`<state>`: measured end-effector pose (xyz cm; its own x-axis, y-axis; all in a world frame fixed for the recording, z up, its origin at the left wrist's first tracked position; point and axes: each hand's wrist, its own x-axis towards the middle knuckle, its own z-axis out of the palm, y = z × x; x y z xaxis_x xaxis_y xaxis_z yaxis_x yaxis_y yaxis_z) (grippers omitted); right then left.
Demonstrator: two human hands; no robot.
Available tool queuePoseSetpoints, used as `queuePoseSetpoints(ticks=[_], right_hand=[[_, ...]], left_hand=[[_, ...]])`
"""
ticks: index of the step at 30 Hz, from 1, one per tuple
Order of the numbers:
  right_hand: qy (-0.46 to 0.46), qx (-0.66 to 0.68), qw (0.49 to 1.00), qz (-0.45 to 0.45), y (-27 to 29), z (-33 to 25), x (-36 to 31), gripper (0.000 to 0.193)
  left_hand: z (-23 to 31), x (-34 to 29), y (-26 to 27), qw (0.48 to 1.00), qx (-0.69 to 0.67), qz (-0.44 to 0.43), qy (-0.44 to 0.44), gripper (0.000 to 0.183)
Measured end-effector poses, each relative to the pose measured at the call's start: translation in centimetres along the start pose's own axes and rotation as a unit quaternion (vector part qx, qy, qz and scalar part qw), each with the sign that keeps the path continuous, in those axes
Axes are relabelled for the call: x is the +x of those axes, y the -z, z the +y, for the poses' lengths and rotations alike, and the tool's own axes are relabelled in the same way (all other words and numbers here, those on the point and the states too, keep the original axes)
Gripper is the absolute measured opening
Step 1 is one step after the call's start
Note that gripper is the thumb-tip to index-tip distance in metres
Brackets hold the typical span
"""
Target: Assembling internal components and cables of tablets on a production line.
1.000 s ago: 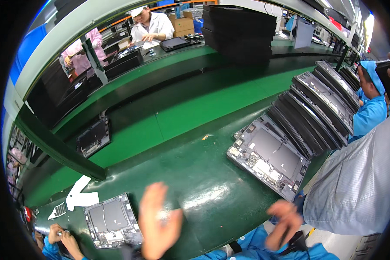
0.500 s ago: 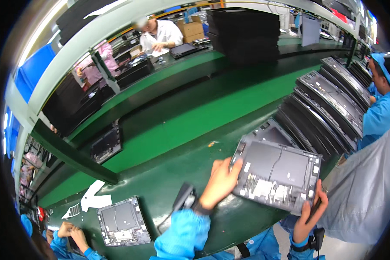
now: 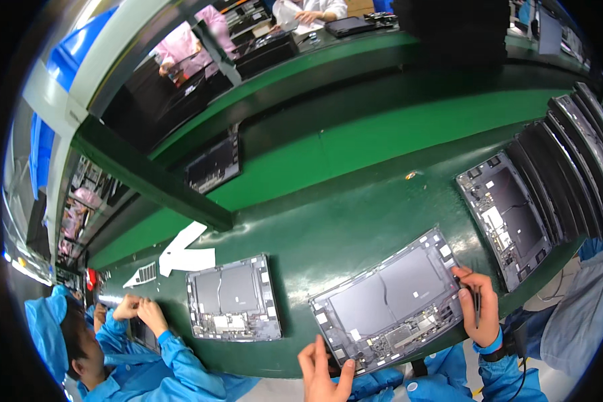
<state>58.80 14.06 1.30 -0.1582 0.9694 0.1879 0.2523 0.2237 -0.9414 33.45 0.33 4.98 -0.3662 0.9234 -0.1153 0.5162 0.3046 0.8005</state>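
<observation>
Left hand point(image 3: 325, 375) and right hand point(image 3: 487, 325) grip an opened tablet point(image 3: 398, 295) between them (perhaps tweezers point(image 3: 477, 306) too, right); green workbench point(image 3: 345, 221) beneath, co-workers point(image 3: 181, 47) beyond.

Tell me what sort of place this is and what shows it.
Probably an electronics assembly or repair workshop. An opened flat device exposes its circuit parts, a stack of similar devices stands on the green bench, and a co-worker wears a blue cap and garment.
</observation>
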Motion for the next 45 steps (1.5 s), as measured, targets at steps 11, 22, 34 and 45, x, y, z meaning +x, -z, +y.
queuePoseSetpoints(ticks=[11, 22, 34, 45], right_hand=[[0.135, -0.109, 0.985, 0.008, -1.9, -3.7, -0.2, 0.028], [0.019, 0.061, 0.975, -0.213, -4.4, -5.3, 0.2, 0.028], [0.081, 0.03, 0.959, -0.271, -5.5, -5.1, 0.8, 0.016], [0.158, -0.029, 0.949, -0.27, -6.8, -5.0, 1.0, 0.018]], left_hand=[[0.8, 8.5, 3.8, 0.906, 0.231, -0.161, -0.317, 0.028], [1.7, 10.7, 0.7, 0.88, 0.195, -0.172, -0.397, 0.02], [-0.8, 7.2, 1.9, 0.926, 0.099, -0.031, -0.363, 0.028], [-0.8, 6.4, 0.7, 0.938, 0.131, -0.086, -0.31, 0.022]])
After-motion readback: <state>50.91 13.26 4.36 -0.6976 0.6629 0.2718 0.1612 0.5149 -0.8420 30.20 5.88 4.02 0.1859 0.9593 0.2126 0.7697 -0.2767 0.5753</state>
